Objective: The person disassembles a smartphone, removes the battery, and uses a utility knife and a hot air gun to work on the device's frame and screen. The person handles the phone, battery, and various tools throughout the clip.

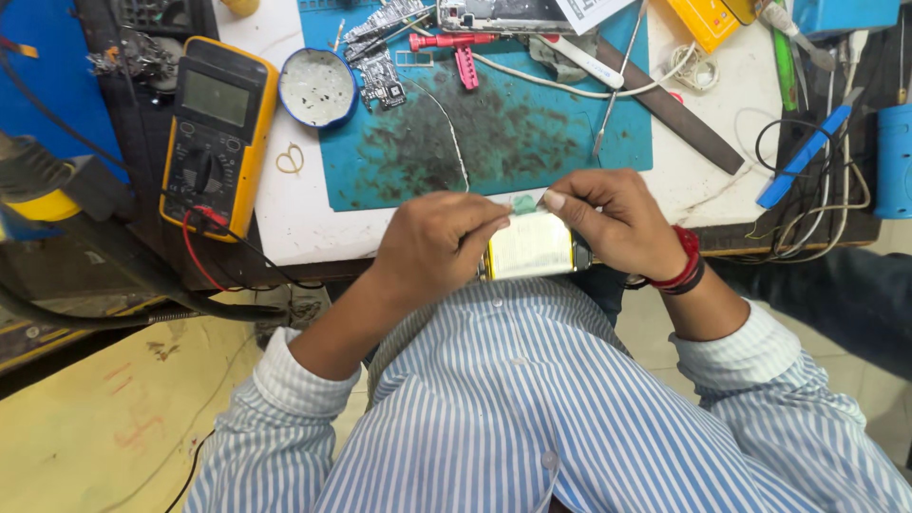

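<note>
Fingers (494, 226) of the left hand (439, 245) pinch the near top edge of a flat pale-yellow battery pack (532, 249), while the right hand (617, 220) grips its far edge, thumb and forefinger closed on a small green tab (523, 202) at the pack's top. Both hands are grasping, neither is loose. The pack is held in the air just off the bench's front edge, above the person's striped shirt.

Judging from the head view, the pack is already out of any casing and free in the hands; the green tab seems partly lifted, so the peeling looks begun but not finished. Whether the pack's underside carries more tape cannot be told.

On the bench lies a stained teal work mat (532, 142) with small circuit boards (380, 78) and a red tool (454, 42) at its far side. A yellow multimeter (218, 133) sits left of it, beside a round blue tin (318, 87). A dark flat file (670, 106) lies along the mat's right edge, and a blue-handled tool (806, 154) rests among black wires. Below the bench, a yellowish floor shows at the left.
</note>
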`<state>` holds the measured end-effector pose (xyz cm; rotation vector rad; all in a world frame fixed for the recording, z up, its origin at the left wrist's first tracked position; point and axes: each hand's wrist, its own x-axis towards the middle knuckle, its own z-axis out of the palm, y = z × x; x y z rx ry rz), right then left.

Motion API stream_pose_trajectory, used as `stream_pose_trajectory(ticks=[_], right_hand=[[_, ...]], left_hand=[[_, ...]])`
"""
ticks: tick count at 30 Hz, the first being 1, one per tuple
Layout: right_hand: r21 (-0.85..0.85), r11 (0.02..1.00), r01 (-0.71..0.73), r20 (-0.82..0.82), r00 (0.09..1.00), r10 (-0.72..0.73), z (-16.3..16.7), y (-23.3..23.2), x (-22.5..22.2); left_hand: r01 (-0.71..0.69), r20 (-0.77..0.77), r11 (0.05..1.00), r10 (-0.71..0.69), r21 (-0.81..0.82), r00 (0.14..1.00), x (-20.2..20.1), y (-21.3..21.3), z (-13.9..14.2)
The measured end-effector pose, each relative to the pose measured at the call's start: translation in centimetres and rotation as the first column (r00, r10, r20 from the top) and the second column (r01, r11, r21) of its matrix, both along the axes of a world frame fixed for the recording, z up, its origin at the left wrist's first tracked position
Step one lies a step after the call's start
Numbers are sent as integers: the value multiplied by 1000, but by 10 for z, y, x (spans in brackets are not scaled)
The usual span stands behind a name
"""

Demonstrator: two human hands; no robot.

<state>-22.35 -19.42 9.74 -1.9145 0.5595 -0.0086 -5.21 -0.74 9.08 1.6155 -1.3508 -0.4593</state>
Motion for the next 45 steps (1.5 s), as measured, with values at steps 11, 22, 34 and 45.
stream_pose_trajectory(ticks=[11,22,34,45], right_hand=[[116,993,-37,-57,997,44,-8,28,-4],[-472,882,-18,412,879,239,-21,51,-19],[77,928,366,473,806,-357,2,85,-6],[597,678,429,242,710,-661,-14,81,8]], left_hand=[[0,31,998,-2,65,1000,-21,25,-20],[-80,36,990,77,112,996,-30,26,-18],[-330,-236,934,354,134,905,-30,23,-15],[-327,-575,941,220,-89,788,-64,4,-24]])
